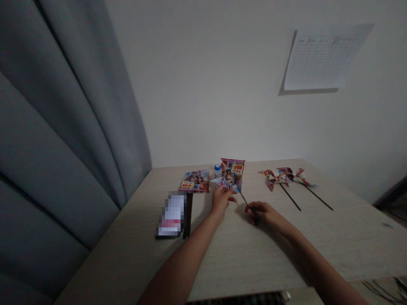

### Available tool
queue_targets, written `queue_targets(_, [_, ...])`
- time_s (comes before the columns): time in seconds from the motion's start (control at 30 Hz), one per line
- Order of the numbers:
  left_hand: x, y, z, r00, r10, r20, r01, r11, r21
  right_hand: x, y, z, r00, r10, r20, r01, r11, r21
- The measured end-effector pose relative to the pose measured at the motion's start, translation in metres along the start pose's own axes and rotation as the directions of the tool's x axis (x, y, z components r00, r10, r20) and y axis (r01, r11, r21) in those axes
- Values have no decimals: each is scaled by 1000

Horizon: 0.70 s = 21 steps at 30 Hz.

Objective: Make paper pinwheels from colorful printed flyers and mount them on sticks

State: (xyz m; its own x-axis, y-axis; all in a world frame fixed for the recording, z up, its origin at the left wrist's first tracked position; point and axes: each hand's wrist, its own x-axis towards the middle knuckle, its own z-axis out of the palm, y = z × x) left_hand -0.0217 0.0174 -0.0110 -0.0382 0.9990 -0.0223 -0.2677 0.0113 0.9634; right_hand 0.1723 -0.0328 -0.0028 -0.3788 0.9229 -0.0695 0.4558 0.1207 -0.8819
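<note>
Left hand (220, 201): closed in a pinch on a glossy folded paper pinwheel (230, 176), tilted up mid-tabletop.
Right hand (256, 214): curled tightly around a thin black stick (246, 203) leading toward the pinwheel.
Left side: a phone (171, 216), its screen blurred, beside a dark strip (188, 216); a flat printed sheet (193, 181) beyond.
Behind: a small blue-capped bottle (217, 170).
Right side: two paper pinwheels (280, 176) lying on black sticks.
Room: pale wood-grain tabletop (333, 241), grey curtain (63, 127), ruled paper (321, 59) on a white wall (203, 84).

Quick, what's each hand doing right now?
Left hand: closed, pinching the printed paper pinwheel.
Right hand: closed on the black stick.
</note>
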Motion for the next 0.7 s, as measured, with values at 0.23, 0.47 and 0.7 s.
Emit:
queue_targets(0.23, [0,0,0,1000,8,-11,-8,1000,4,0,2,-1,1000,-24,12,24,1000,1])
queue_targets(0.47, [-1,1,0,1000,5,-21,-5,1000,0,-1,3,0,1000,-3,4,3,1000,17])
queue_targets(0.7, [0,1,-1,1000,12,-22,-13,1000,-14,-5,-2,-2,999,32,-39,-30,999,37])
